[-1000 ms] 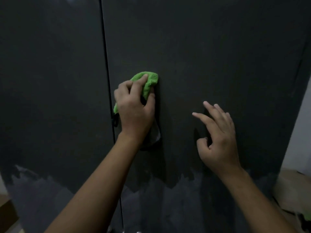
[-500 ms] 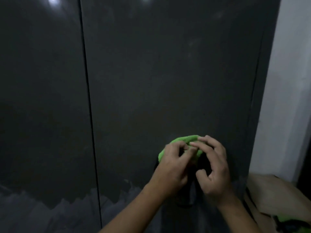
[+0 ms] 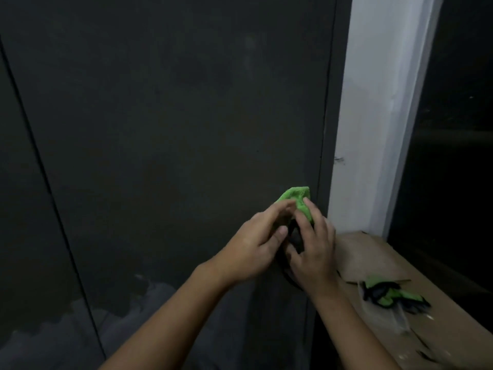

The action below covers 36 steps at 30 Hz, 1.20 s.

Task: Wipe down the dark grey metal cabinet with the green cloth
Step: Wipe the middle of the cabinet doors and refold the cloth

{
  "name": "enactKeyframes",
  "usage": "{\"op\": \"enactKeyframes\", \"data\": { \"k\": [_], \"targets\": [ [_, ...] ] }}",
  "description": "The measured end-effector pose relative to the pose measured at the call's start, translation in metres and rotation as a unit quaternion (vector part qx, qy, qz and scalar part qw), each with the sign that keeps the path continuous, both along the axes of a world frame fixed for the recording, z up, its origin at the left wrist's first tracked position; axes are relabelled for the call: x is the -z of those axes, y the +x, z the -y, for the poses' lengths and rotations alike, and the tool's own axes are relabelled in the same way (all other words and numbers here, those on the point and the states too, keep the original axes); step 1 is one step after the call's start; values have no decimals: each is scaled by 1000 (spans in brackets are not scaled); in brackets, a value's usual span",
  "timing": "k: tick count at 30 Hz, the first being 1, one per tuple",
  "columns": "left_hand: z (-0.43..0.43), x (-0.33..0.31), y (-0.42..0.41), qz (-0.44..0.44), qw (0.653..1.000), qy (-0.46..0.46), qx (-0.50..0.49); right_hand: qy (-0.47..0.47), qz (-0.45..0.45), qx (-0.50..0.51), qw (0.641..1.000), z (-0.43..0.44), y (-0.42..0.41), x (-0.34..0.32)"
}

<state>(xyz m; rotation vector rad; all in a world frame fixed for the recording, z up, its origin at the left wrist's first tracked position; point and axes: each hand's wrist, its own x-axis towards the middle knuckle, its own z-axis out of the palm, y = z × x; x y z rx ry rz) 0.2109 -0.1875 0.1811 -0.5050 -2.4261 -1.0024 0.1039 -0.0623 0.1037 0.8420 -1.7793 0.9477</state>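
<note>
Both hands and the green cloth [image 3: 296,198] have travelled right across the door since a moment ago, when they worked nearer its middle; a second back the left hand [image 3: 256,247] held the cloth alone by the seam [image 3: 53,209] while the right hand [image 3: 314,249] lay spread on the metal. Now the cloth, bright green and bunched into a small soft wad, sits against the dark grey cabinet [image 3: 173,129] just beside the door's right edge. Its rounded top pokes up above the fingertips, and a strip of it runs down between the fingers of the right hand. The left hand's fingers are curled and drawn together, their tips on the cloth's left side, with the thumb tucked under. The right hand's fingers reach up over the cloth's right side, lightly bent and close together, gripping it, the thumb folded in towards the palm. The two hands touch or nearly touch. Low down, the cabinet's finish is paler and patchy. Right of the cabinet rises a white wall [image 3: 373,116], and at its foot is a cardboard box [image 3: 373,257] with a green and black packet [image 3: 386,292] lying on top.
</note>
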Motion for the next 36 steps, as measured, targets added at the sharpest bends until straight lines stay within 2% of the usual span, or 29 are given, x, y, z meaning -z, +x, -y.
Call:
{"op": "enactKeyframes", "data": {
  "k": [4,6,11,13,17,19,22,25,29,31,33,35,36],
  "targets": [
    [17,0,6,-101,979,-160,-79,-10,-49,34,998,-26,-22,30],
    [31,4,9,-132,969,-182,-106,-7,-46,27,999,-38,-25,56],
    [53,25,16,-129,956,-234,-123,83,26,-37,996,-57,-19,120],
    [58,32,17,-133,951,-249,-123,58,30,-43,997,-56,-18,115],
    [68,40,26,-137,948,-249,-141,-99,29,-7,995,-23,-10,70],
    [75,45,31,-145,945,-252,-149,-119,18,-10,993,6,3,52],
    [90,52,43,-150,936,-263,-178,-7,-49,-65,997,50,26,59],
    [109,55,61,-133,932,-254,-221,118,-77,-128,982,70,40,90],
    [144,50,92,-130,921,-267,-253,191,-112,-141,965,56,45,115],
    [160,48,107,-131,916,-273,-263,142,-79,-84,983,43,41,109],
    [176,47,122,-127,914,-271,-273,-23,4,13,1000,37,37,89],
    [188,46,134,-121,916,-265,-276,-201,95,65,973,43,37,66],
    [193,46,139,-116,919,-261,-273,-240,111,71,962,51,40,57]
  ]
}}
